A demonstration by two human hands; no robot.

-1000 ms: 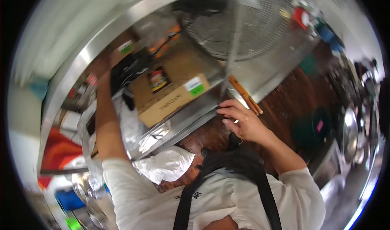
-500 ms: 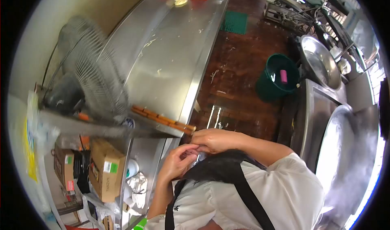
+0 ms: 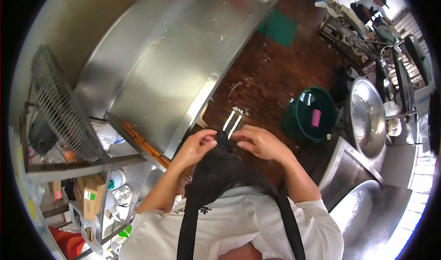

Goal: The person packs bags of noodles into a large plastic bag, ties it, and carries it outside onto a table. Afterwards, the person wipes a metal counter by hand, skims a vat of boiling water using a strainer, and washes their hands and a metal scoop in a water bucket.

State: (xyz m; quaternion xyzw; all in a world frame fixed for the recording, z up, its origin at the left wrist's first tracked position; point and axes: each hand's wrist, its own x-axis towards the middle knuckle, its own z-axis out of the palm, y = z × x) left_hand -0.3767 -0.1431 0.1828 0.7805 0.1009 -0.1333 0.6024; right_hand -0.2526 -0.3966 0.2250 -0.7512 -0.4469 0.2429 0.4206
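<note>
A black apron (image 3: 216, 172) hangs over the front of my white shirt. My left hand (image 3: 198, 146) is at the apron's upper left edge, thumb and fingers curled close together. My right hand (image 3: 257, 142) is at the other side of the dark cloth, its fingers bent and pressed together. Whatever either hand pinches is too small to make out. The two hands are apart, with dark cloth between them above the wet brown floor (image 3: 271, 71).
A steel table (image 3: 170, 67) is at the left, with bamboo sticks (image 3: 146, 142) and a fan (image 3: 64, 103). To the right are a green bucket (image 3: 301, 117), a steel basin (image 3: 367, 117) and a steaming pan (image 3: 353, 209). A person (image 3: 370, 7) bends over at the far right.
My hands have moved apart from where they were together. The view has turned, and my body now faces straight ahead. A person has come into view at the far right.
</note>
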